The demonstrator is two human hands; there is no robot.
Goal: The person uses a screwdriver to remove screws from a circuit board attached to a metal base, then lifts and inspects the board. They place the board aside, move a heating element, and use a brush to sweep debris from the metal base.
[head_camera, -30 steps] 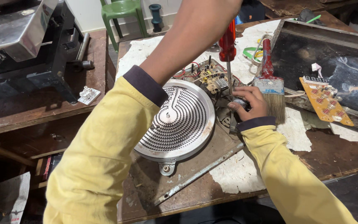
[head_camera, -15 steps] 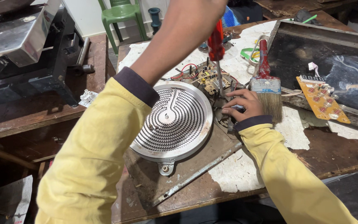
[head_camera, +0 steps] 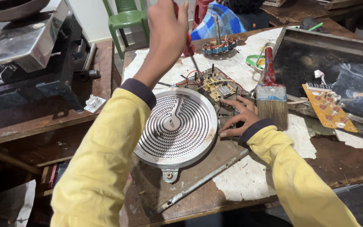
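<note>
The left hand (head_camera: pixel 169 33), raised in the upper middle of the frame, is gripping a red-handled screwdriver (head_camera: pixel 188 47); its fingers are wrapping tightly round the handle, and the shaft is pointing down toward the circuit board (head_camera: pixel 216 86) lying at the centre of the desk (head_camera: pixel 349 168). The tip is sitting just above or on the board; I cannot tell which. The right hand (head_camera: pixel 238 117) is resting flat at right of centre, fingers spread wide and holding nothing, pressing on the dark metal base just below the board and beside the coil. The round heating coil (head_camera: pixel 177 126), with its white rim and zigzag windings, is lying in the middle of the frame on a metal plate (head_camera: pixel 156 189), its right edge near the right hand. A paintbrush (head_camera: pixel 270 94) with a red handle is lying just right of the right hand, bristles pointing toward the lower edge. Farther right, an orange board (head_camera: pixel 328 107) is sitting on the edge of a dark glass panel (head_camera: pixel 337 63). Near the top centre, a small ring-shaped part (head_camera: pixel 219 46) is standing on white paper. A black machine (head_camera: pixel 26 54) is filling the upper left, and a green chair (head_camera: pixel 127 19) is standing behind the desk.
</note>
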